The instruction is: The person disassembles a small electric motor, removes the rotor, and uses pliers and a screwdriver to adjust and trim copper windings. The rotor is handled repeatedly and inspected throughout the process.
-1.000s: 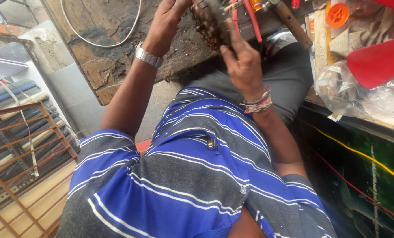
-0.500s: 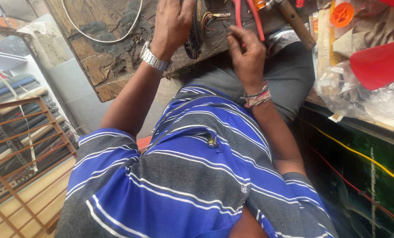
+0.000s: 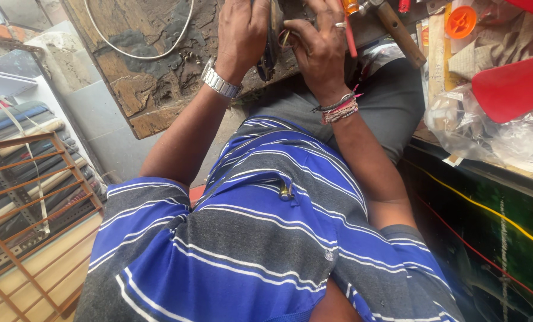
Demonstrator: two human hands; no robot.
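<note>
— Both hands are up at the far edge of our worn wooden tabletop. Our left hand is curled around the side of a dark, narrow object standing on edge, fingers closed against it.

— And our right hand?

— It presses in from the other side, fingers bent onto the same dark object, with a ring on one finger. A small metal loop shows in the gap between our hands. We cannot tell what the object is; its top runs out of view.

— So it sits between both hands?

— Yes, held from both sides, resting at the tabletop's near edge, just above our lap.

— What do we wear at the wrists?

— A metal watch on the left, a bunch of coloured thread bracelets on the right.

— What lies close by?

— A red-handled tool pokes out just beside our right hand, and a wooden hammer handle slants next to it. A white cord loops across the tabletop to the left.

— Farther out?

— On the right, crumpled clear plastic bags, a red plastic piece and an orange round cap. Below them, yellow and red wires run along a dark green surface. On the left, a rust-coloured metal rack holds folded dark strips.
</note>
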